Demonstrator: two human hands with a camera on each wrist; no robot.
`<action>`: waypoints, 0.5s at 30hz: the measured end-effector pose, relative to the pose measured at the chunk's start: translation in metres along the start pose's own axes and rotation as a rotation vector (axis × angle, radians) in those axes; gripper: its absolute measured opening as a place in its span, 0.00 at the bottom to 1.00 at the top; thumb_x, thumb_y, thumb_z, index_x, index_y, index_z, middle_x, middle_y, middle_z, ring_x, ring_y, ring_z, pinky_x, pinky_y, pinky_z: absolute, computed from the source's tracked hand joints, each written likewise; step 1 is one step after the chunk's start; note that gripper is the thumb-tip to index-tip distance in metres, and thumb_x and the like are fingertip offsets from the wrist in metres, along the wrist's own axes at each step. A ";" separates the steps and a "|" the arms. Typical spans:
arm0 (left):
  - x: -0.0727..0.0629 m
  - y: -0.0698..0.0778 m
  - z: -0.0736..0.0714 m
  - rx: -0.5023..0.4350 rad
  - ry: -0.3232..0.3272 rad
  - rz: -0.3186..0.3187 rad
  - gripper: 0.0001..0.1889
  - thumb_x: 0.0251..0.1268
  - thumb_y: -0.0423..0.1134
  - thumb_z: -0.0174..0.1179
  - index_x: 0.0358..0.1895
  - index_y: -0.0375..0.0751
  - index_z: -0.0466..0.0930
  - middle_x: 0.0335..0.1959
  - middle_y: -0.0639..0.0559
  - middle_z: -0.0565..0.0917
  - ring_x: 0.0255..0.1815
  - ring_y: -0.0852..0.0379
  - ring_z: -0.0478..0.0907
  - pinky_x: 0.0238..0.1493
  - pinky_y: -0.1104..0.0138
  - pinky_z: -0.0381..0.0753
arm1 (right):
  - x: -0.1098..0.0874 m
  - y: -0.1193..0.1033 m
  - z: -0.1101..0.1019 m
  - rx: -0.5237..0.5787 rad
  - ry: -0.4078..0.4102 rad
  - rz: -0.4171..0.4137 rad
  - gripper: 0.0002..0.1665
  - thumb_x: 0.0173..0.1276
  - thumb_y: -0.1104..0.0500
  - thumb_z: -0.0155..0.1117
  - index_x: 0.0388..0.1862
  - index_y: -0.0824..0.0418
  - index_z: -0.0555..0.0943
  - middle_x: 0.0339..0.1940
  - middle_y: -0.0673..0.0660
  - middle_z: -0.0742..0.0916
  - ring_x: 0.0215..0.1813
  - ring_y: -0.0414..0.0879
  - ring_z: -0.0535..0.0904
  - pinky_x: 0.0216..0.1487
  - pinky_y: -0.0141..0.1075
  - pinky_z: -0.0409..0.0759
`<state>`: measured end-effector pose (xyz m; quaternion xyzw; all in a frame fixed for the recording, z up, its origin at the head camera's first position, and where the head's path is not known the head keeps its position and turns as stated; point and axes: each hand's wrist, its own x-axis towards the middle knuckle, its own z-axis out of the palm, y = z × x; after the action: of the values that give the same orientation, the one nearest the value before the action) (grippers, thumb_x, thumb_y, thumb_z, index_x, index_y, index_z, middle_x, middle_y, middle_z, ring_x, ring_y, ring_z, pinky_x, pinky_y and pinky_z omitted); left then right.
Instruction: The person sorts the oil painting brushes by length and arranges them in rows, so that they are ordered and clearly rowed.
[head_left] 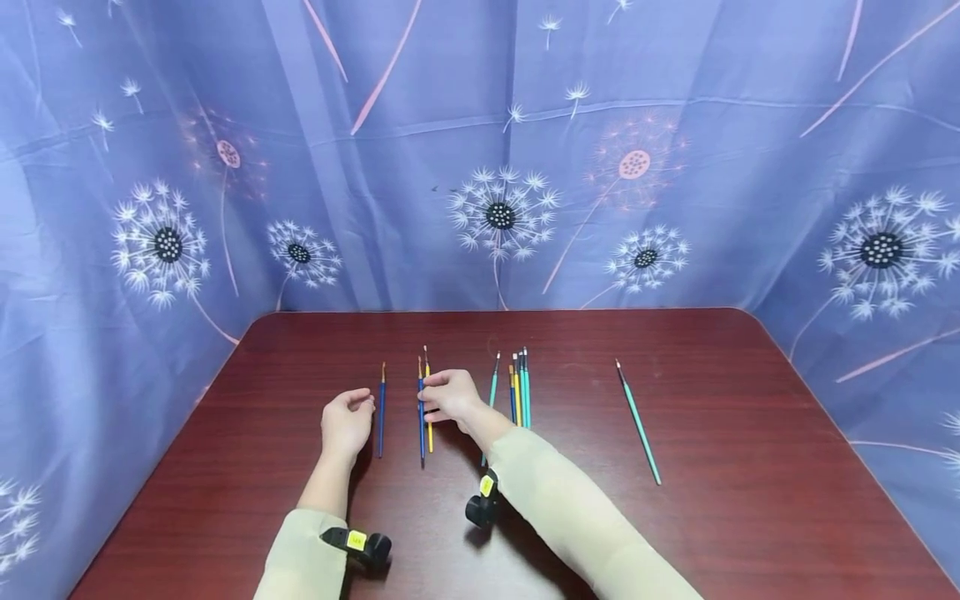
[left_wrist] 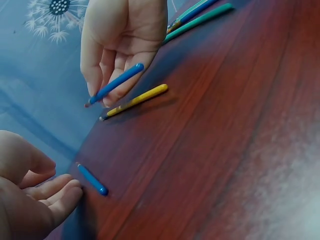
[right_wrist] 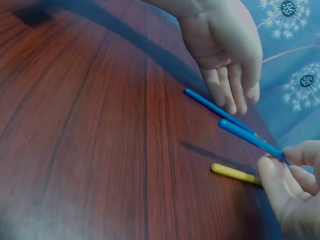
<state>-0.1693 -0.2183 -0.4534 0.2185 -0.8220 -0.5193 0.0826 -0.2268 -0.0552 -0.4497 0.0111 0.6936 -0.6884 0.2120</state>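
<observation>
My right hand pinches a blue paintbrush between thumb and fingers, its handle raised over the table with a shadow beneath in the right wrist view. Just beside it a yellow paintbrush lies on the table, partly behind the fingers. My left hand hovers at the left with loosely bent fingers and nothing in them. Right next to those fingertips, a second blue paintbrush lies on the table.
Right of my right hand lie a teal paintbrush and a close row of several brushes, including a yellow one. Another teal paintbrush lies alone farther right. A dandelion-print curtain hangs behind the dark red table.
</observation>
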 end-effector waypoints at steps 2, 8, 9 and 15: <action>0.001 0.000 -0.001 -0.052 -0.011 -0.013 0.16 0.68 0.32 0.50 0.54 0.30 0.76 0.45 0.33 0.83 0.41 0.51 0.82 0.41 0.65 0.83 | 0.002 -0.001 0.006 -0.011 0.007 -0.001 0.17 0.59 0.71 0.61 0.49 0.71 0.77 0.41 0.69 0.86 0.25 0.43 0.82 0.33 0.41 0.86; 0.009 0.002 -0.002 -0.149 -0.081 -0.040 0.17 0.69 0.30 0.48 0.56 0.24 0.73 0.50 0.30 0.80 0.38 0.57 0.80 0.43 0.67 0.84 | 0.006 -0.004 0.025 -0.031 0.027 -0.008 0.17 0.58 0.73 0.60 0.48 0.73 0.77 0.39 0.70 0.86 0.25 0.46 0.83 0.33 0.42 0.86; 0.010 0.001 -0.002 -0.156 -0.093 -0.043 0.17 0.69 0.30 0.47 0.57 0.24 0.72 0.51 0.29 0.80 0.39 0.58 0.80 0.44 0.66 0.84 | 0.006 -0.004 0.028 -0.031 0.032 -0.007 0.17 0.58 0.73 0.60 0.48 0.73 0.77 0.39 0.70 0.86 0.25 0.46 0.83 0.33 0.43 0.86; 0.015 0.003 -0.005 -0.180 -0.142 -0.075 0.19 0.70 0.32 0.45 0.59 0.24 0.70 0.54 0.29 0.78 0.40 0.59 0.81 0.43 0.67 0.84 | 0.009 -0.004 0.042 -0.073 0.080 -0.008 0.16 0.57 0.75 0.60 0.45 0.72 0.77 0.33 0.67 0.87 0.27 0.47 0.84 0.29 0.40 0.85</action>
<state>-0.1815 -0.2276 -0.4497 0.2035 -0.7671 -0.6080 0.0240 -0.2243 -0.0980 -0.4467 0.0280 0.7263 -0.6624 0.1815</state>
